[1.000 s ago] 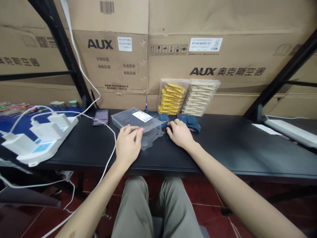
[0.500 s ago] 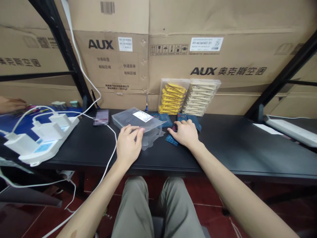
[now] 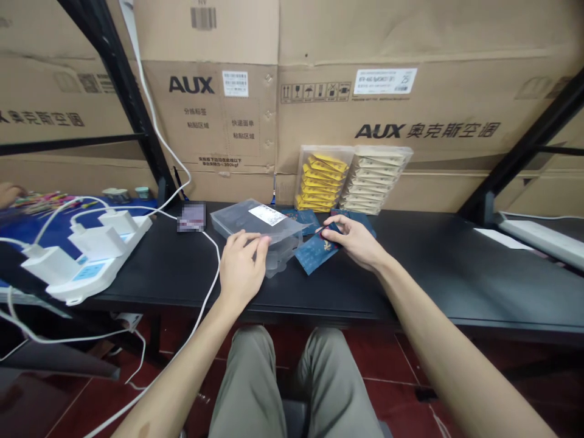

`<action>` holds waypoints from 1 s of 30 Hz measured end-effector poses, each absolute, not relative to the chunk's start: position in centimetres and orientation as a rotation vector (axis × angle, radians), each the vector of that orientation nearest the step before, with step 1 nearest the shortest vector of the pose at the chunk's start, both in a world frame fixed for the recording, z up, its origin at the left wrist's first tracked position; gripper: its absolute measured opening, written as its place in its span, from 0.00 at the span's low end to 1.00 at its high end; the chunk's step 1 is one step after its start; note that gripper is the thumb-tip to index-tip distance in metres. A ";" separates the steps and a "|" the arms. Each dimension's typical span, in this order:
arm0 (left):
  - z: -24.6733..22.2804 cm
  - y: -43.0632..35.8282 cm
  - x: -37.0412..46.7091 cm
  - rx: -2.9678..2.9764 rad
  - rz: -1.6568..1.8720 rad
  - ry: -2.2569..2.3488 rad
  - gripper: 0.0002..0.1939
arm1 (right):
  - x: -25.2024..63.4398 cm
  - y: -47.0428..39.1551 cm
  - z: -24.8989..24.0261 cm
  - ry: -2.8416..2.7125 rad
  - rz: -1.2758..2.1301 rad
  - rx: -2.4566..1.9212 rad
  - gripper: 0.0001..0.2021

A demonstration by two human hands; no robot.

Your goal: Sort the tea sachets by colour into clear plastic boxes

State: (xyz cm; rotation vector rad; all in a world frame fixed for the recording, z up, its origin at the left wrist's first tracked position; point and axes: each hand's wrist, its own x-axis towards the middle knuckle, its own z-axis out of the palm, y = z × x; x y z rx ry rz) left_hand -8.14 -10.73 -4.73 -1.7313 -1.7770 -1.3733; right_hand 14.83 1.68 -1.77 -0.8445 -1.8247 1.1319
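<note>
My left hand (image 3: 243, 263) is closed on the near edge of a clear plastic box (image 3: 237, 218), which lies on the black table with a white label (image 3: 267, 214) on top. Its open flaps face right. In my right hand (image 3: 358, 240) is a dark blue packet (image 3: 317, 250) with gold and red print, pinched at its upper right end and tilted just above the table. More blue packets (image 3: 305, 219) lie behind, partly covered by the box and by my right hand.
Two clear boxes stand against the cardboard, one with yellow packets (image 3: 322, 179), one with cream packets (image 3: 374, 179). A white power strip (image 3: 98, 267) with plugs and cables sits left. Another person's hand (image 3: 10, 193) is at the far left, near colourful sticks (image 3: 45, 204).
My right hand has lifted the blue packet off the table, and more of the packet shows. My left hand stays on the box. The view has shifted slightly.
</note>
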 end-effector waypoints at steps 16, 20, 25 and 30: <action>-4.7 -10.7 -8.1 -1.740 -1.391 -1.769 0.20 | 12.8 -1.8 -1.9 -1.655 0.925 -0.582 0.15; -4.7 -10.7 -8.1 -1.742 -1.399 -1.769 0.20 | 12.8 -1.9 -1.9 -1.603 0.877 -0.600 0.15; -4.6 -10.7 -8.1 -1.740 -1.411 -1.763 0.20 | 12.8 -1.5 -2.1 -1.547 0.838 -0.619 0.15; -4.6 -10.8 -8.0 -1.725 -1.420 -1.778 0.20 | 12.8 -1.8 -2.1 -1.600 0.765 -0.621 0.14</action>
